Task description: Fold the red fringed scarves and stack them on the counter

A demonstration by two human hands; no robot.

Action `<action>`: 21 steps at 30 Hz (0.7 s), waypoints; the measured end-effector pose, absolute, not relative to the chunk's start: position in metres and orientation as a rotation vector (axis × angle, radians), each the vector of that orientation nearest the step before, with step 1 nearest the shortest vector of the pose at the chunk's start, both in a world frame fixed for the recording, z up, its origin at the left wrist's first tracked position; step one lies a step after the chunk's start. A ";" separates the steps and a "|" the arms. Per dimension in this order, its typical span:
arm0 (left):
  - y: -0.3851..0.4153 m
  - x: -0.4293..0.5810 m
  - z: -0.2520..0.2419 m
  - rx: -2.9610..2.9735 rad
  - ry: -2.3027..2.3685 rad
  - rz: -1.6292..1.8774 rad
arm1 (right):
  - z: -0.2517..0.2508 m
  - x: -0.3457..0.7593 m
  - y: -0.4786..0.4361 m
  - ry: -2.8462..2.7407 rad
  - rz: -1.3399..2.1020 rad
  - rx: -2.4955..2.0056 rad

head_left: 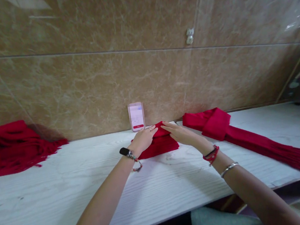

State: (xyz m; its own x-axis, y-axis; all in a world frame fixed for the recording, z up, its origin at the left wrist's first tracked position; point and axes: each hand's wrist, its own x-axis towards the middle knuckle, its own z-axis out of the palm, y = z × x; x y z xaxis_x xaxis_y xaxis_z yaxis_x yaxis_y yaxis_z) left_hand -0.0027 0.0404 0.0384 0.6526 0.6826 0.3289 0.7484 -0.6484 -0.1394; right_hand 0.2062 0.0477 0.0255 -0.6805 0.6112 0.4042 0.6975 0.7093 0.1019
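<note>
A folded red cloth [158, 146] lies on the white wood-grain table near the wall. My left hand [144, 139] rests on its left part, palm down with fingers stretched toward the middle. On the cloth's upper right edge lies my right hand [179, 132], its fingers extended and pointing left. The fingertips of both hands are a small gap apart, with red fabric showing between them. Neither hand is wrapped round the fabric. Part of the cloth is hidden under my hands.
A phone [136, 116] leans upright against the marbled wall behind my left hand. Rumpled red fabric [13, 149] lies at the far left. A folded red scarf [247, 138] with a fringed end stretches across the right. The table's front edge [164, 219] runs below my forearms.
</note>
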 end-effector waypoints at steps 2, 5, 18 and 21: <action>0.042 -0.006 0.039 -2.630 -1.130 -0.346 | 0.029 0.203 0.047 -2.584 -0.360 -1.043; 0.043 -0.012 0.042 -2.637 -1.116 -0.331 | 0.036 0.202 0.043 -2.609 -0.319 -1.055; 0.053 -0.034 0.057 -2.646 -1.004 -0.595 | 0.025 0.199 0.045 -2.229 -0.088 -1.068; 0.056 -0.054 0.068 -2.664 -1.026 -0.527 | 0.024 0.192 0.043 -2.227 0.058 -1.204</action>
State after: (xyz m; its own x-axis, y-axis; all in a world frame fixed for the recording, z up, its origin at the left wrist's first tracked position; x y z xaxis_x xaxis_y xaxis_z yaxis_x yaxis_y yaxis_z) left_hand -0.0542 0.0561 0.0683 0.6887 0.5966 0.4120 0.6825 -0.7252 -0.0909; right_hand 0.1919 0.0433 0.0235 -0.4089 0.7740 0.4835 0.7479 0.5878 -0.3084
